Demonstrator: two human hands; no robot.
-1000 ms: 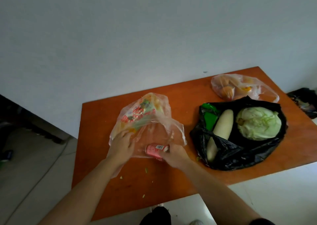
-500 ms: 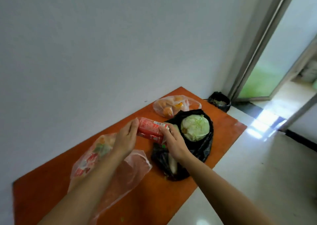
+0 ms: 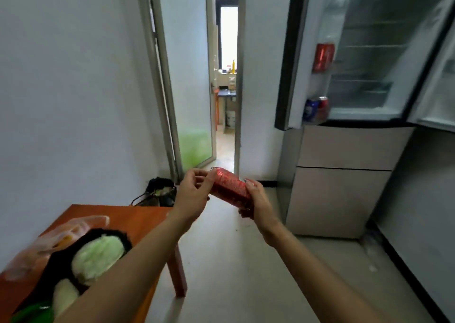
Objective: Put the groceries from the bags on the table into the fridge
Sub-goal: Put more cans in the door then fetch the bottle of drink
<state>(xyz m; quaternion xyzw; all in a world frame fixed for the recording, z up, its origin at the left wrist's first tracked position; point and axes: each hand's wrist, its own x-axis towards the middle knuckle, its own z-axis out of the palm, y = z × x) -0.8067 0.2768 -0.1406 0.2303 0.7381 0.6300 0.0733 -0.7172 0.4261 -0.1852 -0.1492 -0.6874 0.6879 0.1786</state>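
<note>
Across the room, far right, the fridge (image 3: 364,59) stands open with cans (image 3: 316,109) in its door. Both hands (image 3: 227,191) hold a red can (image 3: 230,189) midway; cabbage bag (image 3: 61,261) waits on the worktop (image 3: 138,218), near left.

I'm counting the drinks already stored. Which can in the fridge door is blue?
The lower-shelf can on the left, beside a red can. The can on the shelf above is red too.

Your table (image 3: 138,215) sits at eight o'clock, bags (image 3: 61,256) on it — the open fridge (image 3: 364,81) stands at two, doorway (image 3: 227,76) at twelve.
</note>
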